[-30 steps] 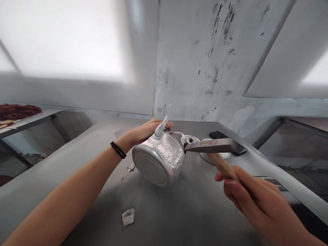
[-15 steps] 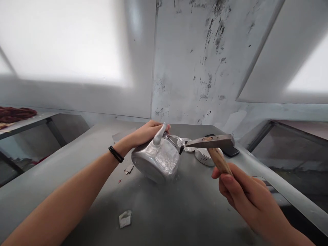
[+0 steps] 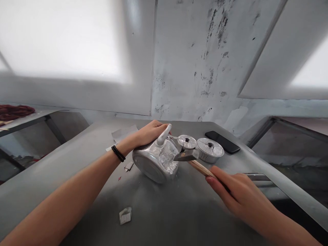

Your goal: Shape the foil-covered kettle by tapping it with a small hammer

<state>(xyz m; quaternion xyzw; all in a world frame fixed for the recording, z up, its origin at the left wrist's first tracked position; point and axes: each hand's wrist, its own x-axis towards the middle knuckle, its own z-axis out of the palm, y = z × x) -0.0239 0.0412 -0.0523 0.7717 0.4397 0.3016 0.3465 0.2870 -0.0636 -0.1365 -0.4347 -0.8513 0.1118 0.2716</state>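
Observation:
A silver metal teapot [image 3: 151, 164] lies tipped on its side on the grey table, its base turned toward me and its spout pointing up. Its side facing right looks crumpled and dented. My left hand [image 3: 153, 131] is closed on the far upper part of the teapot, behind the spout; its fingertips are mostly hidden. In my right hand [image 3: 233, 191] is the wooden handle of a hammer [image 3: 202, 167]. The hammer's steel head is at the dented side, touching it or very near; I cannot tell which.
Behind the hammer stand a round lid with a black knob [image 3: 186, 140] and a perforated metal strainer with a lid [image 3: 210, 150]. A black phone [image 3: 222, 141] lies beside them. Paper scraps [image 3: 125, 216] lie on the table [image 3: 164, 212]. Dark red yarn [image 3: 16, 112] rests on the left shelf.
The hammer has swung down and left, from above the strainer to the teapot's dented side. My left hand and the teapot have hardly moved.

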